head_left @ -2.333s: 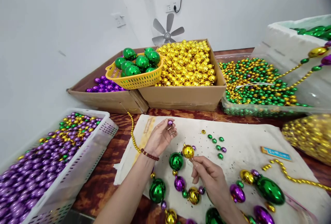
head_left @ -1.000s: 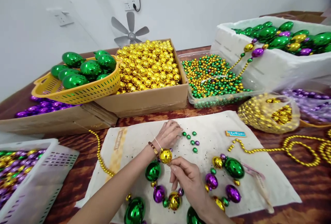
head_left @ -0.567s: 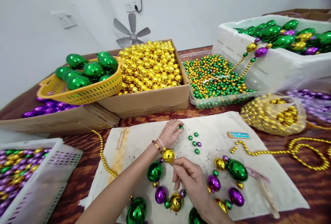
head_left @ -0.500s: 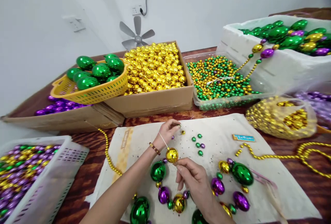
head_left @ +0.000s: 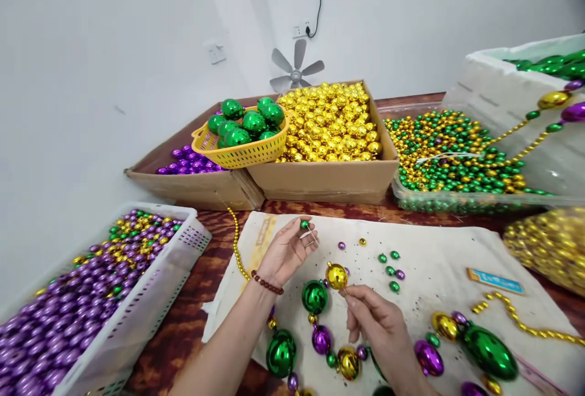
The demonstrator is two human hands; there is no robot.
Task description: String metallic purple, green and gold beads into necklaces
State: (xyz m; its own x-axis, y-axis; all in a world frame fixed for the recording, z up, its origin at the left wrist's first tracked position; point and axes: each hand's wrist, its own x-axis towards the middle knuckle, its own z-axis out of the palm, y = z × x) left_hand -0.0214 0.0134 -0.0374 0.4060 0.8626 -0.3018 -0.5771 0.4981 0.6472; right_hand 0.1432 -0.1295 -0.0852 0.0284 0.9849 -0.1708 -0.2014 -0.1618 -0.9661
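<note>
My left hand (head_left: 289, 251) is turned palm up, with thumb and fingers closed on a small green bead (head_left: 304, 224). A thin, pale needle-like piece (head_left: 313, 237) crosses its fingertips. My right hand (head_left: 377, 320) pinches what looks like a thin cord just below a shiny gold ball (head_left: 337, 276). That ball sits at the end of a bead strand on the white cloth (head_left: 329, 231). Along the strand come a large green ball (head_left: 315, 296), a purple ball (head_left: 322, 340) and another gold ball (head_left: 348, 363), with smaller beads between them. My right hand hides part of the strand.
Several loose small beads (head_left: 390, 270) lie on the cloth. Behind are a carton of gold balls (head_left: 322, 181), a yellow basket (head_left: 247, 155) of green balls and a clear tub (head_left: 461, 200) of small beads. A white crate (head_left: 183, 243) of beads stands left.
The view has swung left, so things appear farther right. My left hand has rolled palm up, showing the green bead. The cord seen from wrist to gold ball no longer shows there.
</note>
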